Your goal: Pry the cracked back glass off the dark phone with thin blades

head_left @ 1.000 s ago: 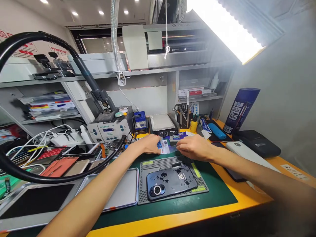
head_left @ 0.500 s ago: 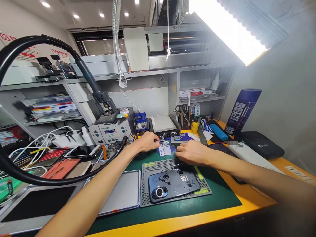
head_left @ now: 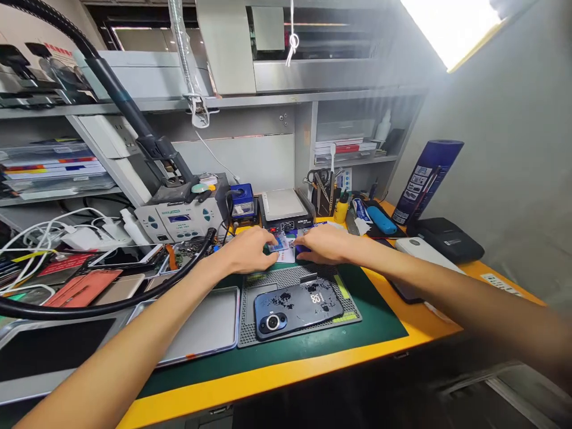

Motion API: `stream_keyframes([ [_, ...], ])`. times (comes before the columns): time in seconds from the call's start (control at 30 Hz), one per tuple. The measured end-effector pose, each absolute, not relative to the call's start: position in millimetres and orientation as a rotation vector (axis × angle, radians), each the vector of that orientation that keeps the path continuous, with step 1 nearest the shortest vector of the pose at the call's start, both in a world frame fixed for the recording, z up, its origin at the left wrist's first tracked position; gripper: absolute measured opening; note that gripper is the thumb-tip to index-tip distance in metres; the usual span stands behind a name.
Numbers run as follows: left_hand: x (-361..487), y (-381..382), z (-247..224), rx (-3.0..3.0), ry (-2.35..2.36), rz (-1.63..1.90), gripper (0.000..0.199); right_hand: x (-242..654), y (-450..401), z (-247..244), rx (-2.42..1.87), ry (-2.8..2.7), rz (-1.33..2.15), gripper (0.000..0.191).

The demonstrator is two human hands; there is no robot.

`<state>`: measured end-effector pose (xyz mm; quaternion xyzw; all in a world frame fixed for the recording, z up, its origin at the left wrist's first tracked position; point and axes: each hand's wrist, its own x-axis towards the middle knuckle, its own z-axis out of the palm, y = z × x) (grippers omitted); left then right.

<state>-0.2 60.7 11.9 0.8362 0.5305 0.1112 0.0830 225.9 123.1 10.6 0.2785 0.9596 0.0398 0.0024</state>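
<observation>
Both hands reach past the phone to a small clear bluish packet (head_left: 279, 243) above a white card (head_left: 286, 255). My left hand (head_left: 251, 251) has thumb and forefinger about the packet's left side. At its right side, my right hand (head_left: 325, 243) has its fingers drawn together; what they hold, if anything, is too small to make out. Nearer to me lies a dark blue phone (head_left: 298, 305), back up, with black patches on its cover and a round camera ring. Under it is a grey perforated mat (head_left: 247, 325). A short dark bar (head_left: 308, 277) rests just behind the phone.
A heating plate (head_left: 286, 205) stands behind the hands, beside a grey soldering station (head_left: 181, 220). A black hose (head_left: 134, 302) curves across the left side. A shallow tray (head_left: 201, 333) sits left of the mat; a yellow bottle (head_left: 341, 210) and tool holder (head_left: 322, 193) stand at the back right.
The view has tilted down and shifted. My hands have come closer together over the card, and the clear packet now shows between them. A dark bar shows uncovered behind the phone.
</observation>
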Motion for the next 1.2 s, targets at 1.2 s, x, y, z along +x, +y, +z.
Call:
stream_keyframes([
  [1.2, 9.3, -38.2, -22.2, 2.436, 1.423, 0.402, 0.072, 257.7, 93.3, -6.3, 0.649, 3.072, -0.736, 0.025],
])
